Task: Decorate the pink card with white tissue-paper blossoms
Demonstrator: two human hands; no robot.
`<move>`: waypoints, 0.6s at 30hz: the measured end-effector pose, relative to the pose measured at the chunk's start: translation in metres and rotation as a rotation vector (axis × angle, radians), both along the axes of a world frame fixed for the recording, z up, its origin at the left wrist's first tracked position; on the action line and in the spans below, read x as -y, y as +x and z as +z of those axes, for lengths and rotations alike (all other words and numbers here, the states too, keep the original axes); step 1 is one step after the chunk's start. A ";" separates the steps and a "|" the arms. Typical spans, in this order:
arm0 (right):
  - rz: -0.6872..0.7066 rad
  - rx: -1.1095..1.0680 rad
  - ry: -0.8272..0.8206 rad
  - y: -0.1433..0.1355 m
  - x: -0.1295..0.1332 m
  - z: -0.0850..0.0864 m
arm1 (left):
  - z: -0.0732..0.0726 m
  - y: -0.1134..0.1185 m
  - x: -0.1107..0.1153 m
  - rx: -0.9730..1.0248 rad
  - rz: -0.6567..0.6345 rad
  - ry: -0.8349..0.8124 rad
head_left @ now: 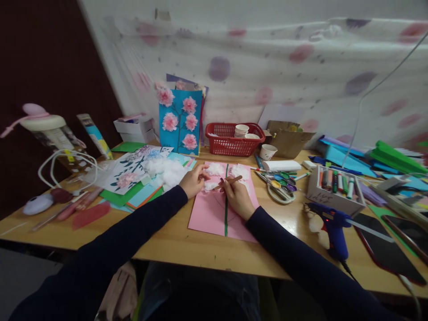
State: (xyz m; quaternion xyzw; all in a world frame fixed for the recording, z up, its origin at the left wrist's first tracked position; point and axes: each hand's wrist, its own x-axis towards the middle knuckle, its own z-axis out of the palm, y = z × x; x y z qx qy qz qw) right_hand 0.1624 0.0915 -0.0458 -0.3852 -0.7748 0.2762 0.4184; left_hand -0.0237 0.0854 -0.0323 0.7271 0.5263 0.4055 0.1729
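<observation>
My right hand (237,196) is closed round a wooden craft stick (236,179), its far end over a white cotton tuft (210,186). Beneath lies a sheet of pink paper (207,214) with a green stem line (226,223) down its middle and several cotton tufts on its upper half. At the sheet's upper left edge rests my left hand (194,180), fingers bent and slightly apart, close to another cotton tuft (215,169). Nothing shows between the left fingers. A loose heap of cotton (169,171) sits on coloured papers left of that hand.
To the right lie scissors (281,194), a box of markers (329,191), a blue glue gun (334,227) and a phone (381,245). Behind stand a red basket (230,146), a paper cup (268,152) and a blue flower card (174,138). A lidded bottle (50,129) is far left.
</observation>
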 end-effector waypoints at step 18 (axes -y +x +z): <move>-0.092 -0.396 -0.098 0.003 0.001 -0.005 | 0.028 -0.072 -0.012 -0.044 0.320 -0.009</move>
